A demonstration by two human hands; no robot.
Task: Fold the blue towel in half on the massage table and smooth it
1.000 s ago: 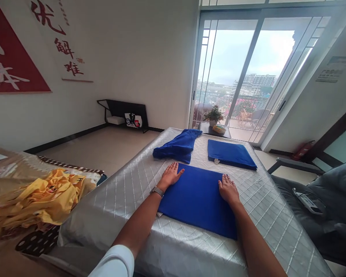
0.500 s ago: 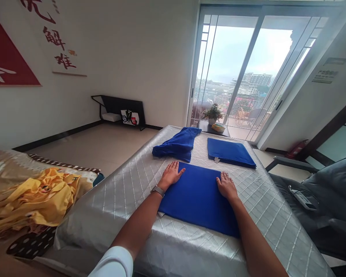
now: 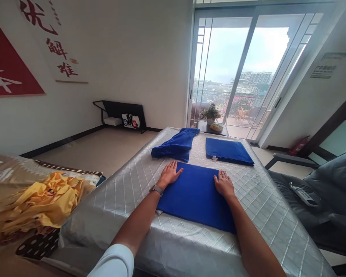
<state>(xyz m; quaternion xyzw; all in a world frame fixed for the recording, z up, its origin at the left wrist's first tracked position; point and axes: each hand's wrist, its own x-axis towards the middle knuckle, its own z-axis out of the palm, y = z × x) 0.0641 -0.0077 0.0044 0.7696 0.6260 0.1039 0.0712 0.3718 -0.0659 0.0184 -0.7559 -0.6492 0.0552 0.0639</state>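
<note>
the blue towel [image 3: 194, 202] lay folded flat on the near part of the bed [image 3: 261, 215], on a silver quilted cover. the left hand [image 3: 169, 175] pressed palm down on its far left side and the right hand [image 3: 224, 184] on its far right side. the fingers [image 3: 175, 169] of the left hand were spread; those of the right sat closer together, and neither hand pinched the cloth. a band [image 3: 156, 189] circled the left wrist, just off the towel's edge.

beyond the hands, a second folded towel [image 3: 229, 151] lay neatly squared, a small white tag [image 3: 215, 158] showing at its edge. a rumpled towel [image 3: 174, 145] lay bunched just beside it.

the cover looked slick, so uneven weight from the palms could have skated the towel sideways or skewed its fold, and dragging fingers could have rucked the top layer. the rumpled towel sat near enough for a careless reach to knock it into the squared one. a slide off the bed would have ended on the yellow cloth [image 3: 43, 204] to the left, or by the remote [image 3: 303, 194] on the grey chair [image 3: 334, 184] to the right.
</note>
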